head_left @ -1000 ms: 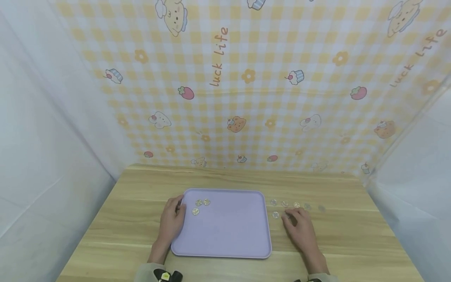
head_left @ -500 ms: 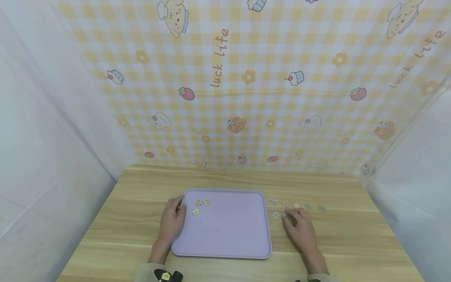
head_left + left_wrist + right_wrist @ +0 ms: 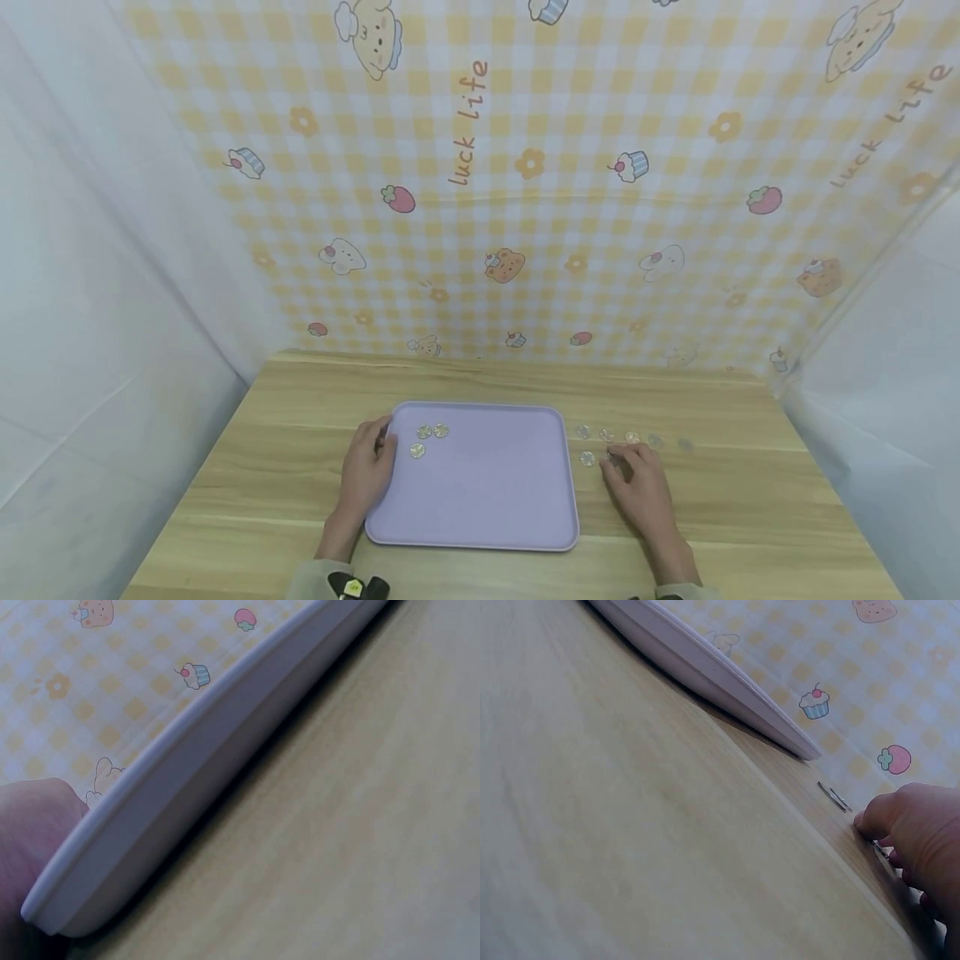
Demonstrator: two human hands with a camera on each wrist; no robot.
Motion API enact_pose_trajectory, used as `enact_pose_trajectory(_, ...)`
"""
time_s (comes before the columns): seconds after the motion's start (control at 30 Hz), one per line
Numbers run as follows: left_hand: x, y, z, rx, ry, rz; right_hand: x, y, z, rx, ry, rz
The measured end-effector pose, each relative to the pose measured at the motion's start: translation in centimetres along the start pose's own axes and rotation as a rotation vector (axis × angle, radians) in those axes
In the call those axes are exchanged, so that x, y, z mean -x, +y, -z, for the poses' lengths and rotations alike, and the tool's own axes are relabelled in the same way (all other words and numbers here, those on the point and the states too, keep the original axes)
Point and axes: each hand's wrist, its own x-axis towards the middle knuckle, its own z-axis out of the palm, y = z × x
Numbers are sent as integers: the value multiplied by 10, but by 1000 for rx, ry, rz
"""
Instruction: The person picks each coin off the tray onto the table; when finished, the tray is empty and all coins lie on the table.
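A lilac tray (image 3: 487, 483) lies flat on the table. My left hand (image 3: 367, 471) grips its left side, with the thumb near the rim; the other fingers are partly hidden. Inside the tray, towards the back left, are 3 shiny coins (image 3: 424, 432). To the right of the tray my right hand (image 3: 641, 492) has its fingers curled down at a coin (image 3: 613, 458), pinched between thumb and fingertips and mostly covered. In the right wrist view, the right hand (image 3: 922, 840) is low at the tabletop beside thin coin edges (image 3: 832, 796).
Several more coins (image 3: 606, 435) are in a row behind the right hand. A single coin (image 3: 587, 458) sits between that hand and the tray. The wooden table (image 3: 750, 500) meets a yellow checked cloth (image 3: 525, 208) at the back, with white sheets at both sides.
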Motion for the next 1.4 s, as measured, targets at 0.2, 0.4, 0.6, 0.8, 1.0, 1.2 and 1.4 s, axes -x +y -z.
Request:
enact_pose_trajectory(0.2,0,0,1,8,-2,5,1,0,0,-51,16,-10)
enact_pose_trajectory(0.4,1,0,2,13,5,-1,2,-3,0,-98,86,14)
enact_pose_trajectory(0.6,1,0,2,12,16,-10,1,-3,-1,-140,136,41)
enact_pose_trajectory(0.8,1,1,2,14,38,-30,1,-11,-2,-213,141,71)
enact_pose_trajectory(1.0,2,0,2,15,19,-19,2,-26,-7,-253,122,118)
enact_pose_trajectory(1.2,1,1,1,10,-7,15,4,-52,-13,-352,23,125)
enact_pose_trajectory(1.4,0,1,1,23,-8,15,1,-77,-24,-345,-100,104)
